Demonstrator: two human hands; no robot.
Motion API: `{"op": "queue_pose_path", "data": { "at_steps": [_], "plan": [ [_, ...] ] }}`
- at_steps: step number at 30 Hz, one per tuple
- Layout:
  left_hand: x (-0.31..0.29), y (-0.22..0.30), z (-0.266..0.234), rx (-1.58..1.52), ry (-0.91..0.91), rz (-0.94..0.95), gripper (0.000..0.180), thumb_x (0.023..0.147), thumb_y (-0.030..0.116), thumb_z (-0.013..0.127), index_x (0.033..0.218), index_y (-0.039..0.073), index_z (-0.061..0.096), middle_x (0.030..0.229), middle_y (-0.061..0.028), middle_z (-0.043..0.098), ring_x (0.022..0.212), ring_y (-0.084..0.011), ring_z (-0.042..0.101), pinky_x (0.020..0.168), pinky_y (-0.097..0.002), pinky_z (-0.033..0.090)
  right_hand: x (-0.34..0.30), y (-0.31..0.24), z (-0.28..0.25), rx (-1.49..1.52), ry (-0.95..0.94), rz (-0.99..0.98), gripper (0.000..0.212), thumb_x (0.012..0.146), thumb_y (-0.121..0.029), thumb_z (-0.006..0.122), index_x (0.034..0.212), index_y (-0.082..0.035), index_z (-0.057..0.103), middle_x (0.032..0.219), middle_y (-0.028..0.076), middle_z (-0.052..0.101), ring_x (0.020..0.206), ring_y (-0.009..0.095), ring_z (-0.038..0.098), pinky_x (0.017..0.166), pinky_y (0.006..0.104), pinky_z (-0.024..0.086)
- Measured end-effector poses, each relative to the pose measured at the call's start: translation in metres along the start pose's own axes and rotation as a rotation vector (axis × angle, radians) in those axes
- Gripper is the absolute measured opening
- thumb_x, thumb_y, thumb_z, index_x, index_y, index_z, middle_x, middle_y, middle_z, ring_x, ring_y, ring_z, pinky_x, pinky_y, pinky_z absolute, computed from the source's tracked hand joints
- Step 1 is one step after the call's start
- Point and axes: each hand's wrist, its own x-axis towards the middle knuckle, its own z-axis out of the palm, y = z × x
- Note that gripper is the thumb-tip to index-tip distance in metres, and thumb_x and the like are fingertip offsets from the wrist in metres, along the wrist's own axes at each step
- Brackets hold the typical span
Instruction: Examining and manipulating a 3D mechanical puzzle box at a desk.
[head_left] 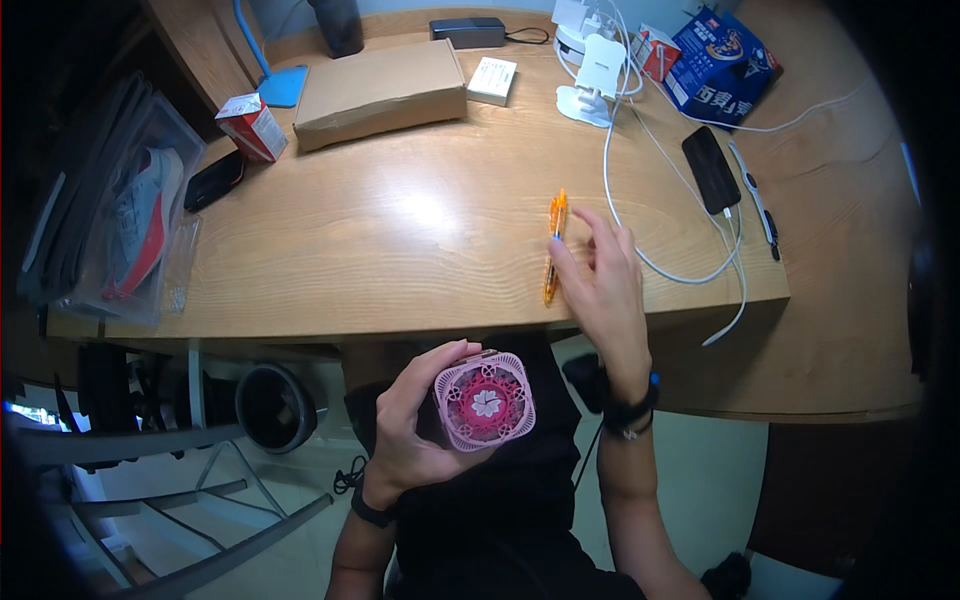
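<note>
Head view: left hand (415,425) cupping a pink square gadget (485,401) with a flower at its centre, fingers clamped round its left edge, keeping it off the wooden table (400,230) and near the body, face up for looking at. Right hand (600,275) spreading open over the table's near edge, fingertips touching or just about touching an orange pen (553,245), probably steadying it against rolling. Lying farther right: a white cable (640,200) running to a black phone (711,170). Sitting far left: a flat cardboard box (380,90).
</note>
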Motion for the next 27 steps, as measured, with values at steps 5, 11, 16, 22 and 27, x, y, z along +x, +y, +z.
{"op": "queue_pose_path", "data": {
  "at_steps": [5,11,16,22,27],
  "plan": [
    [-0.015,0.015,0.003,0.003,-0.005,0.031,0.086,0.063,0.014,0.098,0.136,-0.004,0.058,0.126,-0.0216,0.069,0.116,-0.0295,0.071,0.101,-0.0380,0.056,0.015,0.011,0.013,-0.122,-0.154,-0.097,0.048,0.092,-0.019,0.069,0.133,0.004,0.057,0.090,0.025,0.065,0.078,0.039,0.065,0.077,0.0446,0.053],
    [-0.033,0.033,0.000,0.003,0.022,0.044,0.087,0.062,0.013,0.098,0.137,-0.004,0.058,0.125,-0.0213,0.070,0.114,-0.0296,0.072,0.101,-0.0378,0.056,0.000,-0.006,-0.026,0.433,-0.445,0.045,0.061,0.093,-0.009,0.062,0.148,0.007,0.043,0.078,0.012,0.064,0.052,0.024,0.061,0.050,0.0345,0.050],
    [-0.041,0.036,-0.005,0.055,-0.011,0.074,0.096,0.056,0.014,0.099,0.139,-0.005,0.055,0.128,-0.0220,0.069,0.115,-0.0270,0.071,0.102,-0.0376,0.056,-0.056,-0.026,-0.057,1.238,-0.249,0.302,0.068,0.099,-0.001,0.059,0.159,0.001,0.027,0.073,0.002,0.059,0.043,0.006,0.050,0.037,0.0204,0.040],
    [-0.043,0.050,0.001,0.063,-0.009,0.086,0.083,0.058,0.011,0.094,0.133,-0.004,0.061,0.125,-0.0211,0.070,0.110,-0.0327,0.072,0.097,-0.0383,0.057,-0.090,-0.063,-0.071,1.130,-0.025,0.178,0.076,0.107,-0.018,0.057,0.164,-0.005,0.009,0.055,-0.001,0.048,0.034,0.005,0.044,0.033,0.0180,0.038],
    [-0.044,0.048,0.000,0.149,-0.060,0.117,0.089,0.055,0.020,0.097,0.133,-0.003,0.061,0.123,-0.0219,0.071,0.111,-0.0307,0.072,0.098,-0.0392,0.057,-0.093,-0.074,-0.077,1.117,-0.030,0.125,0.079,0.103,-0.011,0.063,0.161,-0.007,0.010,0.058,0.003,0.054,0.039,0.008,0.051,0.035,0.0229,0.045]
  ]
}}
